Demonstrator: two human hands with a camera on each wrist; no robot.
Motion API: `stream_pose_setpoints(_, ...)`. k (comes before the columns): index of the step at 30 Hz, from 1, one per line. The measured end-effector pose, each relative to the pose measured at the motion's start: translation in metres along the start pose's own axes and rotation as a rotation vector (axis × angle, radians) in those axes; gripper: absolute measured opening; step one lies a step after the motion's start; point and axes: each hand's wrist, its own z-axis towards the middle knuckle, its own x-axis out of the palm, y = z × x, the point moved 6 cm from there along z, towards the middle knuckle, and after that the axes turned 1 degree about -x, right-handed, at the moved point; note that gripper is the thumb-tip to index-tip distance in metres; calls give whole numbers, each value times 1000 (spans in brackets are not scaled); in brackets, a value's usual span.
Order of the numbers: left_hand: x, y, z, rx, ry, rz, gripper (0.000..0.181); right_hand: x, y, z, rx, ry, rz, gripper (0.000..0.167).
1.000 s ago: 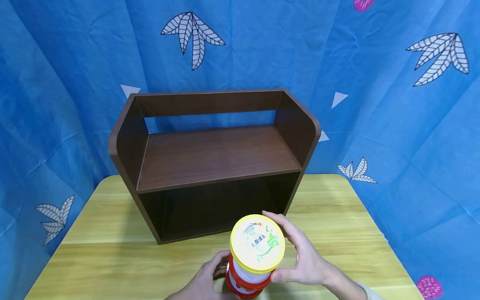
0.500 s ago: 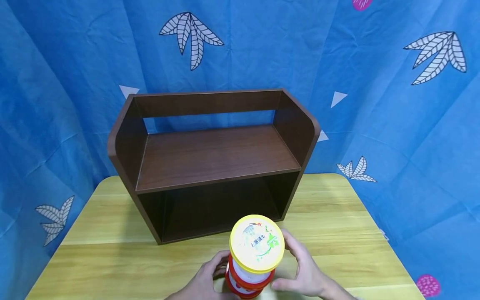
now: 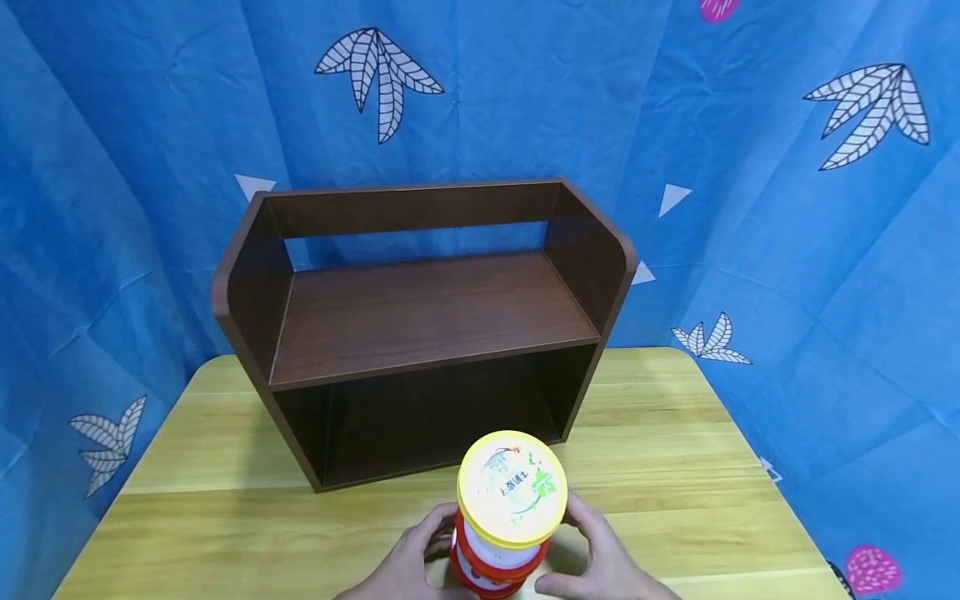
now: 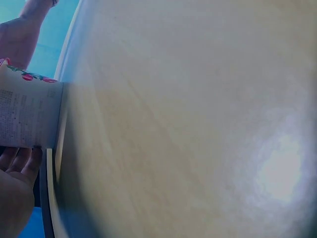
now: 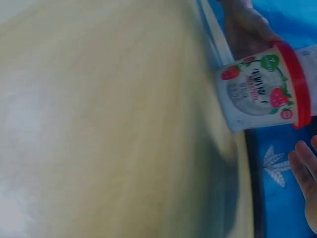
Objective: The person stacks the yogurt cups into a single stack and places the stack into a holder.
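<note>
Near the table's front edge, a round tub with a yellow lid (image 3: 512, 489) stands on top of a white tub with a red lid and strawberry print (image 5: 255, 94). From the left side, my left hand (image 3: 411, 557) grips the lower tub, its thumb in front and its fingers behind. My right hand (image 3: 603, 560) is on the other side with thumb and fingers spread; the upper tub covers part of its fingers. In the right wrist view, the right hand's fingers (image 5: 302, 166) are extended and apart from the tubs. The lower tub's printed back (image 4: 32, 111) shows in the left wrist view.
A dark brown two-tier shelf (image 3: 442, 308) stands behind the tubs on the light wooden table (image 3: 660, 467). A blue patterned cloth (image 3: 750, 208) hangs behind the table and at both sides.
My right hand has come away from the upper tub and moved down and toward me, its fingers lower beside the stack. My left hand and both tubs have stayed in place.
</note>
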Motion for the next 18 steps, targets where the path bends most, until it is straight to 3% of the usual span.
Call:
stream_pose_setpoints(6, -1, 1, 0, -11, -7, 5, 78, 8, -10, -4, 94, 19, -15, 88)
stream_pose_setpoints(11, -1, 3, 1, -25, -12, 6, 77, 14, -13, -4, 99, 32, -16, 86)
stream_pose_setpoints(14, -1, 2, 0, -13, -11, 7, 78, 17, -18, -5, 143, 37, 35, 83)
stream_pose_setpoints(18, -1, 0, -1, 21, -6, 15, 78, 22, -24, -7, 139, 41, 49, 81)
